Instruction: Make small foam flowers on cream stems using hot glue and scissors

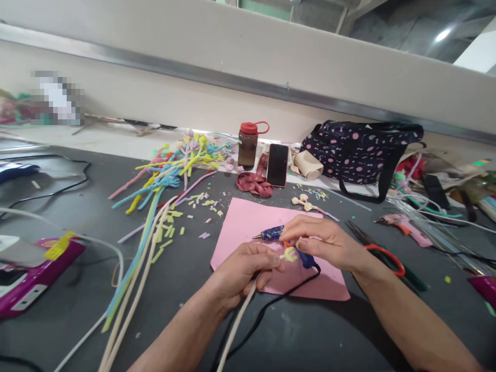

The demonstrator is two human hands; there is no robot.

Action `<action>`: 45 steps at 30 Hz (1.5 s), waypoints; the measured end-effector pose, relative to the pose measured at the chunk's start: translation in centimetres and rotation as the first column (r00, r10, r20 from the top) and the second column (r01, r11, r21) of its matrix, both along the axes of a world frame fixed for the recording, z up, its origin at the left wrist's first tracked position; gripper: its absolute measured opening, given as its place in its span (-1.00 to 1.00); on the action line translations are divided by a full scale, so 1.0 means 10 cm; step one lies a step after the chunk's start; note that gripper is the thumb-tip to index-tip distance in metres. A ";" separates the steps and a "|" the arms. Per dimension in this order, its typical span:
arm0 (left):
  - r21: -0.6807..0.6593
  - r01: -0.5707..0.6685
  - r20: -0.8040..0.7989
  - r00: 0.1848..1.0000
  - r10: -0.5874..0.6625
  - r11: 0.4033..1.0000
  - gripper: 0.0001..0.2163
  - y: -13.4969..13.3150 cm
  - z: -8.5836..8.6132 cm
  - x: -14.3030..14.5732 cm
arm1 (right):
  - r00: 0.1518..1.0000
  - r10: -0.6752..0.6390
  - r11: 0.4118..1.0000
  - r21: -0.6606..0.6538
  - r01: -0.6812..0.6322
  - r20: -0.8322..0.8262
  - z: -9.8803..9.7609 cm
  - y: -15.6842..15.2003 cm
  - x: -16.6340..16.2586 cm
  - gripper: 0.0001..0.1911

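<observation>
My left hand [248, 266] pinches a cream fuzzy stem, a pipe cleaner [242, 312], near its end. A small pale yellow and white loop [290, 253] shows at its tip. My right hand [323, 237] bends over a blue patterned glue gun [272, 233], thumb on the near side and fingers over the top of its barrel. The gun's nozzle points left, and its orange trigger and blue handle show below the hand. Under both hands lies a pink sheet [240, 222]. How firmly the right fingers hold the gun is partly hidden.
Pipe cleaners [166, 170] in many colours and cut yellow bits [168, 230] lie left. Behind stand a bottle [248, 147], phone [278, 164] and dark bag [360, 152]. Scissors [387, 256] and a pink glue gun [406, 227] lie right; a black cord [267, 305] crosses in front.
</observation>
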State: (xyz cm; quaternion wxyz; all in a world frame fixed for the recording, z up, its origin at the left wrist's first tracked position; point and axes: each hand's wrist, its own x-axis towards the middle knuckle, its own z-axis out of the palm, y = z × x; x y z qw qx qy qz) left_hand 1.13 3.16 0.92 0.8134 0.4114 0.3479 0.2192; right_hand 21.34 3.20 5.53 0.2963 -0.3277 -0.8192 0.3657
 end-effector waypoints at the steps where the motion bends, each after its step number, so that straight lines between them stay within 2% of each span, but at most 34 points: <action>1: 0.000 0.004 -0.001 1.000 -0.004 1.000 -0.84 0.00 0.00 0.00 | 0.999 0.031 0.999 -0.005 -0.031 -0.011 0.00 0.00 0.00 -0.76; 8: -0.007 0.008 0.003 1.000 -0.008 1.000 -0.84 0.00 -0.01 0.00 | 0.997 0.071 0.993 -0.091 -0.074 -0.031 -0.09 0.01 -0.03 -0.65; 14: 0.016 0.001 0.002 1.000 -0.001 1.000 -0.84 -0.01 0.01 0.01 | 0.997 0.076 0.993 -0.089 -0.078 -0.020 -0.11 0.02 -0.03 -0.63; 20: 0.025 -0.017 -0.028 0.999 0.017 1.000 -0.84 -0.02 0.03 0.00 | 0.998 -0.045 0.996 -0.082 0.042 -0.034 -0.06 0.03 0.01 -0.69; 22: 0.011 -0.009 -0.015 1.000 0.009 1.000 -0.84 -0.01 0.03 0.00 | 1.000 -0.023 0.998 -0.064 0.023 0.005 -0.03 0.02 0.03 -0.72; 27: -0.020 0.002 0.028 1.000 -0.001 1.000 -0.85 -0.01 0.02 0.00 | 0.993 0.051 0.999 -0.025 -0.049 0.104 0.01 -0.03 0.01 -0.60; 35: -0.017 0.000 0.045 0.999 0.001 1.000 -0.84 -0.01 0.00 0.00 | 0.993 0.066 0.998 -0.015 -0.065 0.095 -0.03 -0.03 -0.02 -0.72; 45: -0.022 -0.007 0.061 0.998 0.009 1.000 -0.85 -0.02 0.00 0.00 | 0.993 0.040 0.999 -0.041 -0.036 0.107 -0.03 -0.05 -0.03 -0.72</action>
